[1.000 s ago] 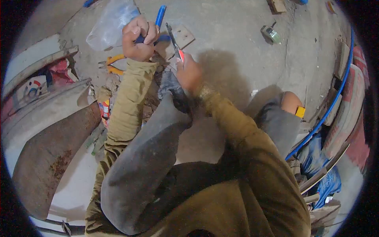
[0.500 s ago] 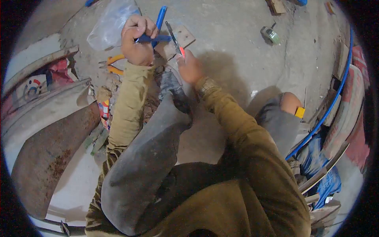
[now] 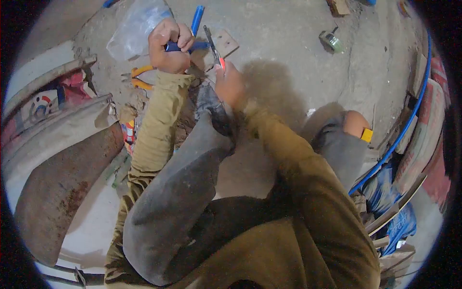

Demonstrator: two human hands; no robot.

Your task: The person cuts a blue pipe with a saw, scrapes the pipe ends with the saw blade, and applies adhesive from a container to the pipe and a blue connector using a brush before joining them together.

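Observation:
My left hand (image 3: 168, 47) is closed around a blue pipe (image 3: 199, 45) that sticks out past the fingers to the right. A second blue length (image 3: 197, 19) rises beyond it, away from me. In my right hand (image 3: 229, 85) is a slim dark-bladed tool (image 3: 215, 50) with a red handle, its blade pointing away from me. The blade crosses close to the right end of the held pipe. Beneath it lies a pale wooden block (image 3: 226, 44) with a small hole. Orange-handled pliers (image 3: 139, 78) rest on the floor left of my left wrist.
A clear plastic bag (image 3: 137, 26) lies behind my left hand. Farther right stands a small can (image 3: 331, 41). A long blue pipe (image 3: 400, 137) curves along the right side beside stacked sacks (image 3: 421, 130). At left is a rusty sheet (image 3: 62, 192).
My right hand and the tool have shifted slightly, with the wrist lower and nearer me. The left hand has turned a little, still gripping the blue pipe.

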